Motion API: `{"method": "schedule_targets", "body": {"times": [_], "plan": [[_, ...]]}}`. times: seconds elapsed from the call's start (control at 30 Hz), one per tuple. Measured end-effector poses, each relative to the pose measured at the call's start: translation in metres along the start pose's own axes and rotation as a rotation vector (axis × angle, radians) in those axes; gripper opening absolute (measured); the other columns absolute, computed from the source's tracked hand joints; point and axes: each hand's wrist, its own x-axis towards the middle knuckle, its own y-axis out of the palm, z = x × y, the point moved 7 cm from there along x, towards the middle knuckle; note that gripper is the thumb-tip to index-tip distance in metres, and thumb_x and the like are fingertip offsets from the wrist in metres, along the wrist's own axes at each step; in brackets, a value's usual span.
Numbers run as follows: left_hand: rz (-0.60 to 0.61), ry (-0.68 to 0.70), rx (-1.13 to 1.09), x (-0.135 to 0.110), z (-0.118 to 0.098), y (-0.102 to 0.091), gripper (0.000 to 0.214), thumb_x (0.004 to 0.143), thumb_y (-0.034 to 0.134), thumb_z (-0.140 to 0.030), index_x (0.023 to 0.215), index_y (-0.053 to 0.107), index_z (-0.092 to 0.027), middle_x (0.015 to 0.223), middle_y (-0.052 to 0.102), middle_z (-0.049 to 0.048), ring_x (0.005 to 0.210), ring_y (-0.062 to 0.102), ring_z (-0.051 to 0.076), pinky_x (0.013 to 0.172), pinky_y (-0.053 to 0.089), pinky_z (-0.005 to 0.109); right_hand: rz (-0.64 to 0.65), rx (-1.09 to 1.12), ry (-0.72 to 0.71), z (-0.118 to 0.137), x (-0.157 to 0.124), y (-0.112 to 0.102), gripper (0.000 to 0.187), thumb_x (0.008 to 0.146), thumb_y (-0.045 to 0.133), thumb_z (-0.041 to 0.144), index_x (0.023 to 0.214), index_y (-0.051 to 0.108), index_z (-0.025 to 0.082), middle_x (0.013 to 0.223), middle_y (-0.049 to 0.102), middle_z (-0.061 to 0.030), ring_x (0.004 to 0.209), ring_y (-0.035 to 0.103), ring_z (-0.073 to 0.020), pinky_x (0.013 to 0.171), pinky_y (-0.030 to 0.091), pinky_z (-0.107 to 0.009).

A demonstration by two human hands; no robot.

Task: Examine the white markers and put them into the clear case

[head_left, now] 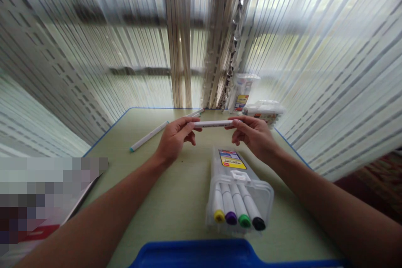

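A white marker (pixel 213 124) is held level above the far half of the table, one end in each hand. My left hand (pixel 176 136) pinches its left end between thumb and fingers. At the other end, my right hand (pixel 253 134) closes on it the same way, and the fingers cover both tips. Below and nearer to me lies a clear plastic marker case (pixel 216 171) with a yellow label. Several white markers stick out of its near end, with yellow, purple, green and black tips. Left of my left hand a white marker with a teal end (pixel 149 136) lies on the table.
More markers (pixel 196 114) lie behind my left hand. At the back right stand a clear upright case (pixel 241 94) and a low clear box (pixel 265 111). A blue plastic edge (pixel 194 253) borders the pale green table (pixel 163 213) in front. String curtains (pixel 138 50) hang behind.
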Motion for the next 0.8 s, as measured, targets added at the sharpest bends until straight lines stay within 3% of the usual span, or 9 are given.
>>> {"method": "schedule_targets", "body": {"times": [0.53, 0.8], "plan": [[-0.042, -0.022, -0.1, 0.0029, 0.0046, -0.0048, 0.028, 0.086, 0.063, -0.028, 0.104, 0.071, -0.008, 0.082, 0.074, 0.0103, 0.055, 0.06, 0.012, 0.052, 0.051, 0.026, 0.012, 0.066, 0.072, 0.0007, -0.0022, 0.0043, 0.033, 0.077, 0.079, 0.044, 0.096, 0.075, 0.017, 0.091, 0.079, -0.011, 0.048, 0.067, -0.0151, 0.041, 0.046, -0.025], [-0.054, 0.004, -0.023, 0.0044, 0.0044, -0.0063, 0.027, 0.086, 0.067, -0.032, 0.102, 0.072, -0.01, 0.073, 0.069, 0.0042, 0.051, 0.057, 0.01, 0.05, 0.052, 0.025, -0.007, 0.051, 0.057, 0.0017, -0.0018, 0.002, 0.036, 0.076, 0.081, 0.045, 0.095, 0.074, 0.016, 0.089, 0.079, -0.0111, 0.047, 0.066, -0.014, 0.041, 0.047, -0.024]]}}
